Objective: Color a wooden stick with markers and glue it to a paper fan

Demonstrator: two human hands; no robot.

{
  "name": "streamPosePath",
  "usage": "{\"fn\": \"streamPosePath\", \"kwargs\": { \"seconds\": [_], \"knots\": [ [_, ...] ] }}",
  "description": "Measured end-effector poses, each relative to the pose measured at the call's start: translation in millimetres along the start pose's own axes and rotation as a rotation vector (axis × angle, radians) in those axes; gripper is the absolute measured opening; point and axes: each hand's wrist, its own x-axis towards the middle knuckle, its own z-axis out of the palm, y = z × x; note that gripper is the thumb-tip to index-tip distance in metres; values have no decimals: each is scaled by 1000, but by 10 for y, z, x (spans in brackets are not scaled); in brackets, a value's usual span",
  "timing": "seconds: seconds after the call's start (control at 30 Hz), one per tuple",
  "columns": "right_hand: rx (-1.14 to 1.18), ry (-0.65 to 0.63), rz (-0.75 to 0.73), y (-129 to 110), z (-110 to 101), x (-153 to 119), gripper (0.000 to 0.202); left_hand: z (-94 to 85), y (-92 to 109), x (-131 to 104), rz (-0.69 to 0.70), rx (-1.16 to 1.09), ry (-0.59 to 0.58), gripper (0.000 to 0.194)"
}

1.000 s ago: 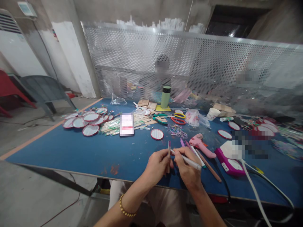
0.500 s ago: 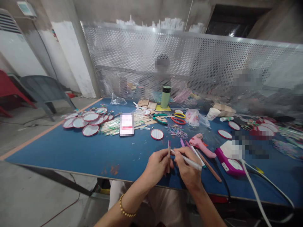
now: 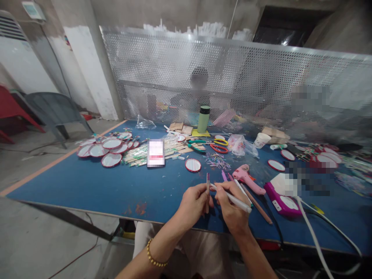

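My left hand (image 3: 193, 203) pinches a thin flat stick (image 3: 207, 182) and holds it upright just above the blue table (image 3: 95, 186). My right hand (image 3: 231, 207) grips a white pen (image 3: 236, 200) like a writing tool, its tip touching the stick near the left fingers. Both hands are close together near the table's front edge. Just beyond my right hand lie a pink glue gun (image 3: 247, 178) and a few loose sticks and pens (image 3: 255, 203).
A single red-rimmed disc (image 3: 193, 165) lies mid-table, several more (image 3: 104, 149) are heaped at far left beside a stick pile (image 3: 139, 155). Scissors (image 3: 219, 145), a green bottle (image 3: 204, 119), a paper cup (image 3: 260, 140) and a purple device (image 3: 283, 201) with white cable stand nearby. People sit behind a perforated metal screen (image 3: 232, 81).
My right hand has shifted slightly to the right and down with the pen. The left hand and stick stay nearly still.
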Motion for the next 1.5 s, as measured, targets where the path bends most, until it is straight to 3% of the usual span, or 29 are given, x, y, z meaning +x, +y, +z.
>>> {"fn": "streamPosePath", "kwargs": {
  "seconds": [0.87, 1.17, 1.5],
  "knots": [
    [40, -111, 8, -21, 0, 28, 23, -8, 29, -25, 7, 106, 20, 29],
    [18, -56, -1, -14, -3, 10, 22, -8, 9, -24, 7, 92, 6, 28],
    [39, -89, 8, -13, 5, 19, 23, -8, 36, -26, -7, 117, 17, 29]
  ]
}}
